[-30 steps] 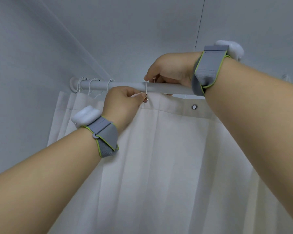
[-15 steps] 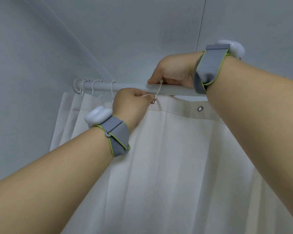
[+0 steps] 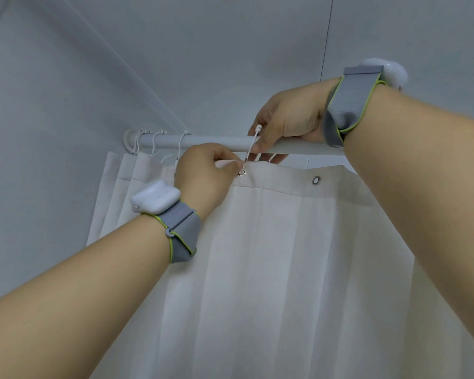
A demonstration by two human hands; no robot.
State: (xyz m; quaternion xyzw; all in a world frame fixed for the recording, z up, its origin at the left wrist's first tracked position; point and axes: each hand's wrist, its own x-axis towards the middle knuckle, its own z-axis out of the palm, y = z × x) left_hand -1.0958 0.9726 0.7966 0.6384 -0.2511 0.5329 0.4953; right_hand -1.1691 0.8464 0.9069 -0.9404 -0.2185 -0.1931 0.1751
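Head view: the left hand [image 3: 205, 170] pinches the curtain [image 3: 285, 242] hem at its eyelet [image 3: 241, 173], just under the rod [image 3: 216, 140]. The right hand [image 3: 288, 124] pinches the hook [image 3: 251, 149] there. If either pinch slackens, the hook may slip from the eyelet.

Both your arms raised, forearms bare, reaching up and forward. Your left hand [image 3: 205, 173] lower, back of hand toward you, fingers curled, thumb and forefinger pinching curtain hem [image 3: 279, 176]. Your right hand [image 3: 288, 124] higher, wrist bent, thumb and forefinger pinching curtain hook [image 3: 251, 145]; other fingertips [image 3: 277, 159] curl under, showing below. Hands close together. Grey strap with white module on each wrist: left wristband [image 3: 181, 228], right wristband [image 3: 350, 102].
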